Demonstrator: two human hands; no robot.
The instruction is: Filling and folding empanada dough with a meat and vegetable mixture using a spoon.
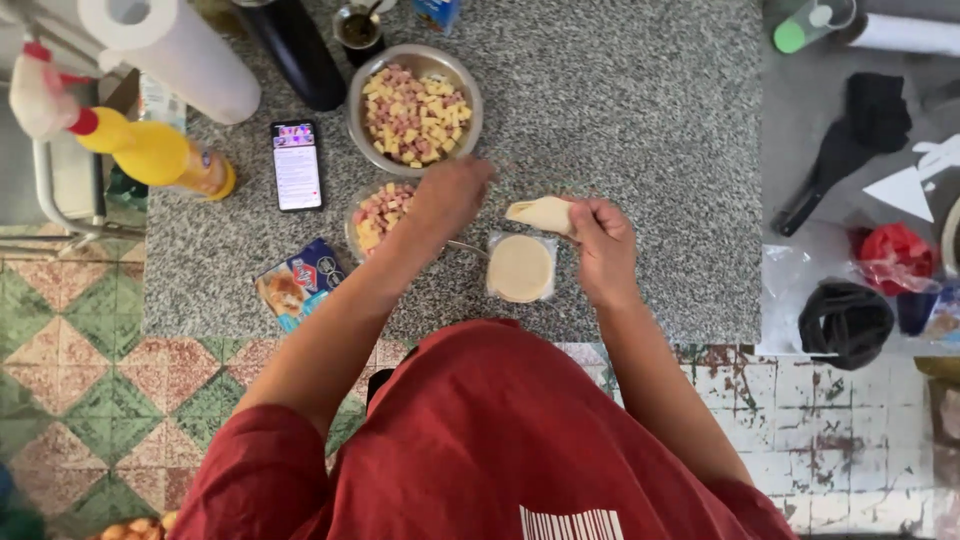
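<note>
My right hand [600,245] holds a folded pale dough round [542,213] just above a stack of flat dough discs in clear wrap [520,268]. My left hand [452,196] hovers with its fingers curled over a small clear bowl of diced pink-and-yellow filling [378,215]; a spoon handle [465,246] sticks out from under it. Whether that hand grips anything is hidden. A larger metal bowl [415,105] of the same diced filling stands behind.
A phone with a lit screen [297,165], a yellow bottle lying on its side [150,150], a paper towel roll [170,45], a dark bottle [295,45], and a blue packet [298,282] sit on the speckled counter [620,110]. Dark utensils and bags lie at right.
</note>
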